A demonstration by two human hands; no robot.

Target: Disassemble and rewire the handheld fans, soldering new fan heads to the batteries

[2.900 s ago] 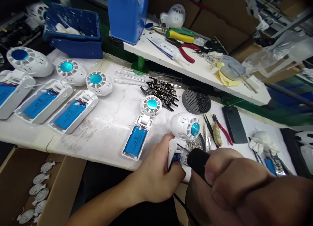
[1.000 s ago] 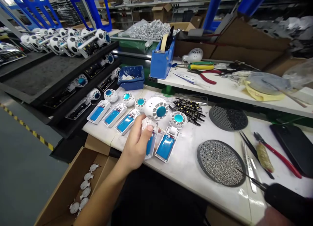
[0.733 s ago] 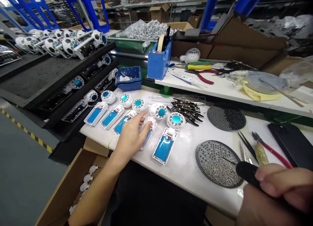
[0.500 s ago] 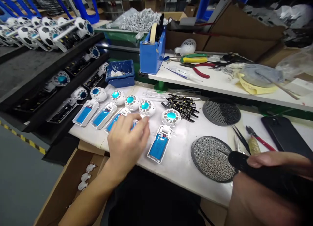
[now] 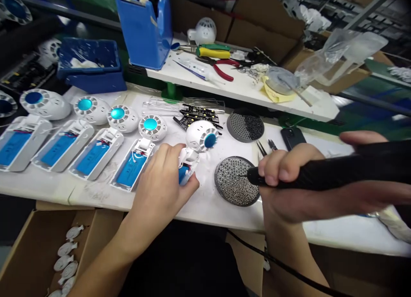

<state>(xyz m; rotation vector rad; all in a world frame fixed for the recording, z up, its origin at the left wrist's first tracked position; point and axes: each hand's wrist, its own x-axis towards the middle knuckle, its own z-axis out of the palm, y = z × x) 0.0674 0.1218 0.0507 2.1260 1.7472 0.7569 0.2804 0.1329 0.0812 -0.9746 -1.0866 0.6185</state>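
The left hand [image 5: 159,187] has a closed grip around a white fan unit [image 5: 199,136], fingers wrapped over the housing. The unit's round head with its blue hub sticks up past the fingers, and a bit of blue battery [image 5: 183,175] shows by the thumb. It's all sitting around the middle of the bench [image 5: 208,213], close to the front edge, though I can't tell if it's touching the top.

The right hand [image 5: 289,179] is curled tight around a black electric screwdriver [image 5: 330,168], bit pointing left, tip just over a round mesh tray of silver screws [image 5: 236,181]. Another mesh tray of black screws [image 5: 245,125] sits behind that one, near the back edge.

Over to the left, four open battery housings [image 5: 96,153] line the front of the bench, with four fan heads [image 5: 122,118] in a row behind them. Black circuit strips [image 5: 195,116] lie near the back edge. A cardboard box of small white parts [image 5: 41,254] sits below the front edge.
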